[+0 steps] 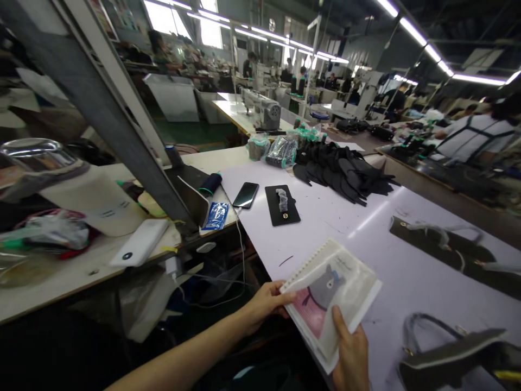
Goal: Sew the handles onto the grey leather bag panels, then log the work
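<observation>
A ring-bound notebook [354,277] with a grey cartoon animal on its pale cover is tilted over the front edge of the table. My left hand [269,304] pinches its left corner by the binding, thumb on top. Lower down, my right hand [351,347] grips the near edge, its thumb lying on the cover and the other fingers hidden beneath. Beyond the notebook lies a black flat piece [273,209] with a plastic-wrapped part and a gold-coloured fitting. To the right are dark bag pieces [451,358] with a handle.
A phone [246,195] with a white cable, a blue packet [215,215] and a dark thread spool [211,183] lie at the left. Black cut pieces [345,171] are heaped at the back. A slanted metal post [122,125] rises on the left. A sewing machine [262,108] stands farther off.
</observation>
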Motion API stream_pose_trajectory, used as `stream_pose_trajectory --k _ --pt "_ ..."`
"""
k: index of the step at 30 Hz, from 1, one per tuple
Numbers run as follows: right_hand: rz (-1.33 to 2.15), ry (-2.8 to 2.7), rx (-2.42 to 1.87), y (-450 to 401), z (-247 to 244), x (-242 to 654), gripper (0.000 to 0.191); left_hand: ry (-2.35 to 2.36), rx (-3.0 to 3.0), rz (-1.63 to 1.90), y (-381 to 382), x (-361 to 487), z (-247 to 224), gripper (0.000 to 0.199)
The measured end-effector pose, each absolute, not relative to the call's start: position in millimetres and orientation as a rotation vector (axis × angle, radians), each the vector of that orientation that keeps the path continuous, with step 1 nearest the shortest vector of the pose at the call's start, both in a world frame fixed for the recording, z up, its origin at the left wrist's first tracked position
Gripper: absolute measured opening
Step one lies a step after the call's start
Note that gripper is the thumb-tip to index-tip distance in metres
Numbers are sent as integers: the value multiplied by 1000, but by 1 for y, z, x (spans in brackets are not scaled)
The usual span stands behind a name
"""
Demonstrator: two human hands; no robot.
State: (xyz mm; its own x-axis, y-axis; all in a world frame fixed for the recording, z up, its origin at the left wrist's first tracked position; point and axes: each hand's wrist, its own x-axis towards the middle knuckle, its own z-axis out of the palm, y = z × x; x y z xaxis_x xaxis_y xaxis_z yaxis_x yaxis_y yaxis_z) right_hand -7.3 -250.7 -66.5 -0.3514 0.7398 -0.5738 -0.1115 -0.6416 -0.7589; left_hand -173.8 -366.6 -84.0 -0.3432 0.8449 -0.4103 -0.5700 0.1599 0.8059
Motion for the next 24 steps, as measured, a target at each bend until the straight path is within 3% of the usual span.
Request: stream_pose_trajectory --k 7,14,17,24 --pt "2102 -798 -1299 -265 -65 -36 100 970 215 1607 -377 -144 -81 43" --pt "2123 -1069 -1289 -263 -102 -38 88 980 -25 1686 -373 -136 -91 57" --pt "2086 -1105 -1212 -260 -94 -37 96 1009 -48 1739 -371 -148 -86 57" --pt "2020 -1240 -1092 -257 -61 -23 88 1121 -318 2136 -358 -230 -60 43"
